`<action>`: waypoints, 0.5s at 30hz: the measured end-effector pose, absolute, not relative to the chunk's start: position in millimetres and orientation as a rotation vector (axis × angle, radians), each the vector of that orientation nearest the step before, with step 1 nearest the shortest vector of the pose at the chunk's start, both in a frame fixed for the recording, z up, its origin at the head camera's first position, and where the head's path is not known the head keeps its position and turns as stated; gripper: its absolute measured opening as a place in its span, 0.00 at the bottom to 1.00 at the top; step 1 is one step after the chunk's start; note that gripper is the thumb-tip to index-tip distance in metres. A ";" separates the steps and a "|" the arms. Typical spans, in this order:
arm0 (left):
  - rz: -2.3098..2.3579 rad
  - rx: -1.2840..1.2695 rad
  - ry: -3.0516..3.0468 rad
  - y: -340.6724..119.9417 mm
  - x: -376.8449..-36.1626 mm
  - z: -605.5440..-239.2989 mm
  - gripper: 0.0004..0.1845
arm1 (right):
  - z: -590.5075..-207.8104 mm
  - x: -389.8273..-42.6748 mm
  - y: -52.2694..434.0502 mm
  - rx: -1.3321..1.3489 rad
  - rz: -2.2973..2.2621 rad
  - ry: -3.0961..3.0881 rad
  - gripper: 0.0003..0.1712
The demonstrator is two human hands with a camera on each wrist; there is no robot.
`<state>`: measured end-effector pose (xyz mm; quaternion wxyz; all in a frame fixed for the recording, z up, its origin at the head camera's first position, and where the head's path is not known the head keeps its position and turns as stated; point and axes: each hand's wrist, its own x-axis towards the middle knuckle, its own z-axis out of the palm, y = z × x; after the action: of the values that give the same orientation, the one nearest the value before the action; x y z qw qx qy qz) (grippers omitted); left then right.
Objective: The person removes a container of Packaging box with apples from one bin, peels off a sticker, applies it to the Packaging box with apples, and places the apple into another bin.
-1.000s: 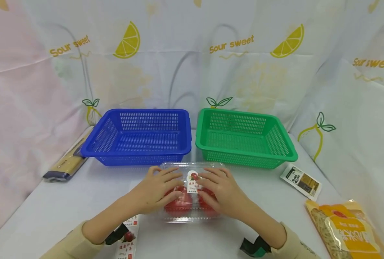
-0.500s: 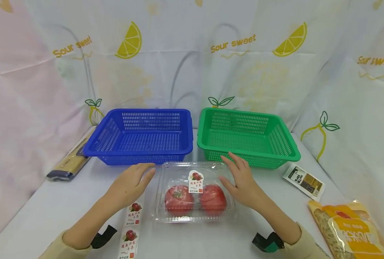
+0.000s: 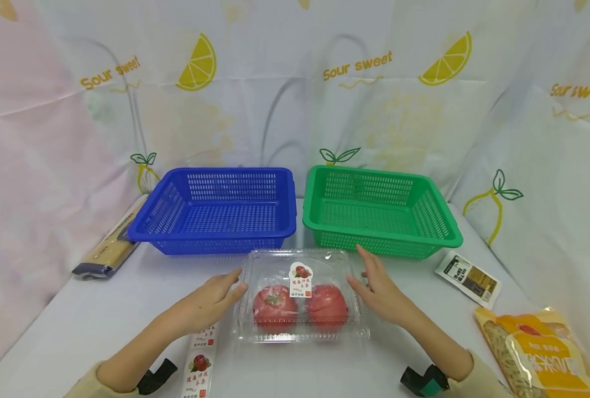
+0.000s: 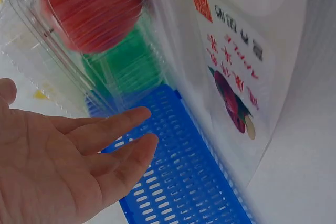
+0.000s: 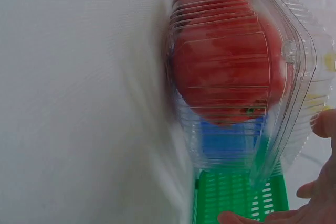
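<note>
A clear plastic clamshell box (image 3: 302,336) sits closed on the table, with two red tomatoes (image 3: 275,307) inside. Its lid bears a white sticker (image 3: 301,281) with a red fruit picture. My left hand (image 3: 202,304) is at the box's left side, fingers extended and fingertips right at the rim. On the other side is my right hand (image 3: 386,296), its fingers spread close to the right rim. Neither hand grips anything. In the right wrist view, ribbed plastic covers a tomato (image 5: 226,66), and part of my hand (image 5: 315,203) shows at the lower right.
Behind the box stand a blue basket (image 3: 212,244) and a green basket (image 3: 374,241). A strip of stickers (image 3: 198,367) lies by the left forearm. At far left is a long tan packet (image 3: 108,251); at right lie a small white sachet (image 3: 468,279) and a yellow bag (image 3: 538,354).
Both hands have lifted off the box lid and moved apart to its two sides, then come slightly lower. The lid sticker and tomatoes are now uncovered. The box has stayed in place.
</note>
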<state>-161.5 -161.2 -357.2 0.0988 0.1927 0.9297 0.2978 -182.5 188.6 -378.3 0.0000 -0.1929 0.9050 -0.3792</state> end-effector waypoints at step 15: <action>1.008 0.482 2.594 -150.6 -156.5 -362.5 0.44 | -379.3 -178.5 186.0 -0.454 -1.290 2.464 0.39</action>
<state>-156.5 -150.6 -362.5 0.1580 0.1687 0.9069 0.3524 -178.5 186.0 -379.3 0.1608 -0.1591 0.8629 -0.4519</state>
